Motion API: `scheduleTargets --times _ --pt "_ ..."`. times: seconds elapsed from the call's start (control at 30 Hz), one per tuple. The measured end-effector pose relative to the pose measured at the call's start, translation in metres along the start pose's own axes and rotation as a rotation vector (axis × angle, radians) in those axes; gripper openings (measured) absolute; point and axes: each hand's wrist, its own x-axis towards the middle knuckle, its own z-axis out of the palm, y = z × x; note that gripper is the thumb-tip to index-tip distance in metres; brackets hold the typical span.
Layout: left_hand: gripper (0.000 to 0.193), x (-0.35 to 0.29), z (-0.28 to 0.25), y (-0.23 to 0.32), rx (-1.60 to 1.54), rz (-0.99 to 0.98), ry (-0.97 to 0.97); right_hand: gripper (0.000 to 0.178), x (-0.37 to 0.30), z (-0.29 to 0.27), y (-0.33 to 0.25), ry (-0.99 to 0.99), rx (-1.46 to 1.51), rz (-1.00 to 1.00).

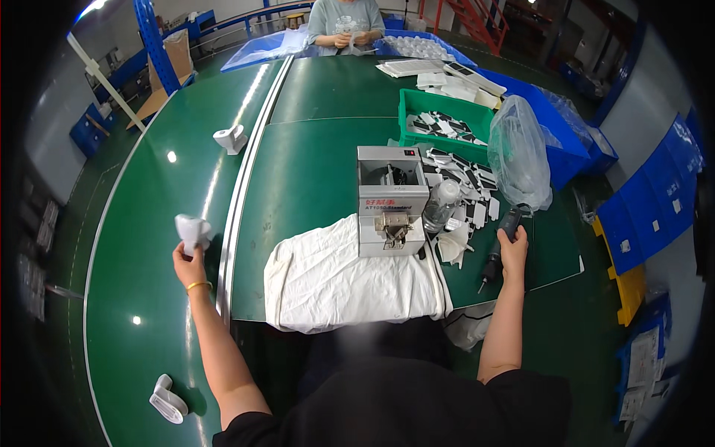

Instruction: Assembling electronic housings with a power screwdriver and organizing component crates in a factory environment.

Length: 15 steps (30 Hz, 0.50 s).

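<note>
Part [194, 229], white, is being pinched by the left hand [190, 261] above the green worktop [141, 246]; the right hand [514, 251] is gripping a dark screwdriver [510, 222]. A slack pinch would be risking a drop; careless swinging, a snagged cloth [335, 283].

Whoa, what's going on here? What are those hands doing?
The person's left hand holds a white piece over a green surface. Their right hand holds a dark electric screwdriver, its tip pointing down. A grey machine stands between the hands. Across the table, another person is holding something too small to make out.
</note>
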Motion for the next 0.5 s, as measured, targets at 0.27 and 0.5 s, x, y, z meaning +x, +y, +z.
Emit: scheduleTargets --times 0.27,0.5 --pt "0.061 0.004 -0.015 -0.051 0.502 -0.024 -0.052 0.058 -0.027 -0.016 -0.036 0.006 0.042 -0.241" --pt "0.069 -0.088 -0.157 0.053 1.202 0.168 -0.185 0.048 -0.053 -0.027 -0.079 -0.006 0.06 -0.447"
